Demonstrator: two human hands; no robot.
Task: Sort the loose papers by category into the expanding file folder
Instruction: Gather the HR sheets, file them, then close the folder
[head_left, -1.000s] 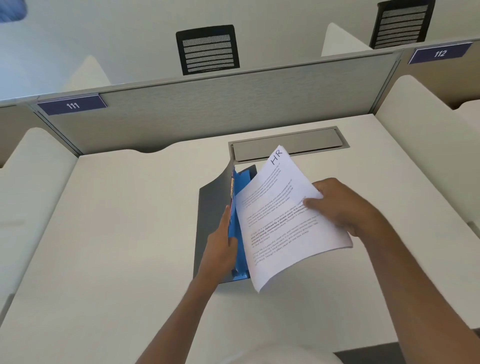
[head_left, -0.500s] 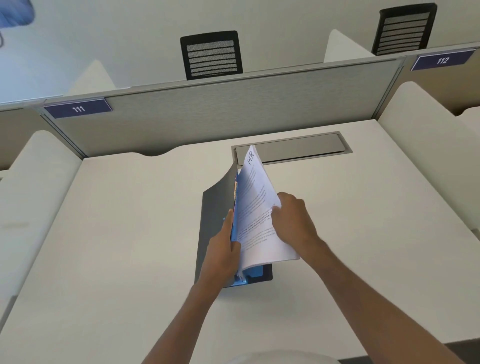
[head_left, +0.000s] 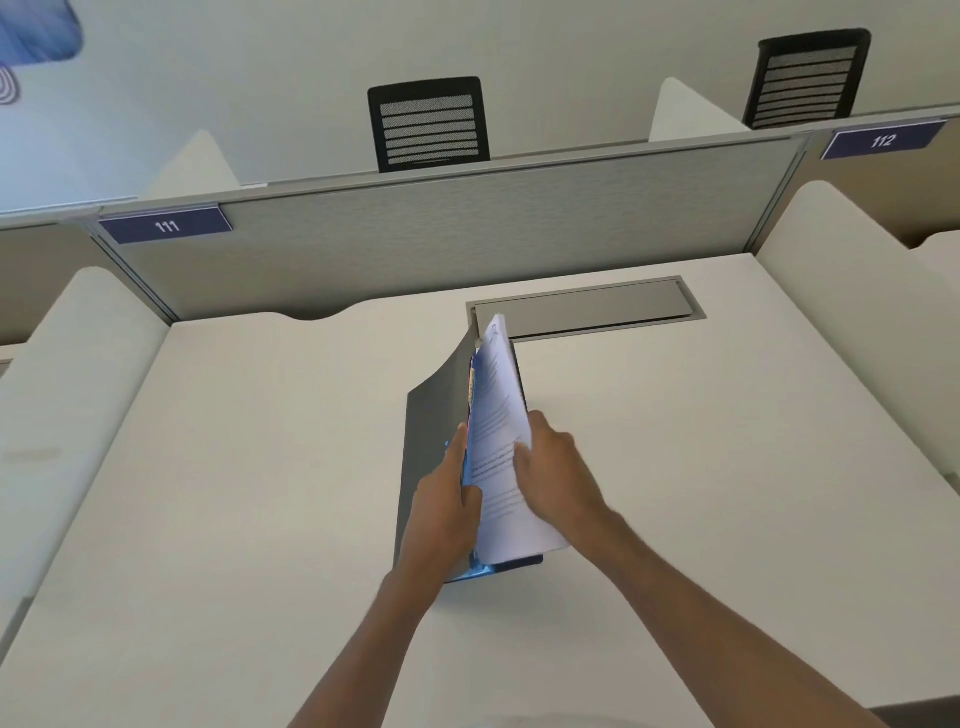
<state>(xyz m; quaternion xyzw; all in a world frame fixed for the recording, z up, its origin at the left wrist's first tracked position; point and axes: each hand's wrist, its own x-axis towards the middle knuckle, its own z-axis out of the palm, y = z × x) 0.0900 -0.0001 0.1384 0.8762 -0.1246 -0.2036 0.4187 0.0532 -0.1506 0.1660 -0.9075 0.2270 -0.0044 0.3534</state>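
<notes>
The white bench (head_left: 260, 467) carries the expanding file folder (head_left: 431, 415) at its middle, grey cover raised to the left, blue pockets showing. The papers (head_left: 498, 415) stand on edge in its opening. The right hand (head_left: 556, 478) pinches the papers with its fingers. The left hand (head_left: 441, 514) has its fingers gripping a blue pocket edge.

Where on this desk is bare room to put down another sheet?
Free: the desk left of the folder, up to the left side panel; and right of the right hand, up to the right side panel. Crowded: the middle, where left hand, paper and folder meet.
</notes>
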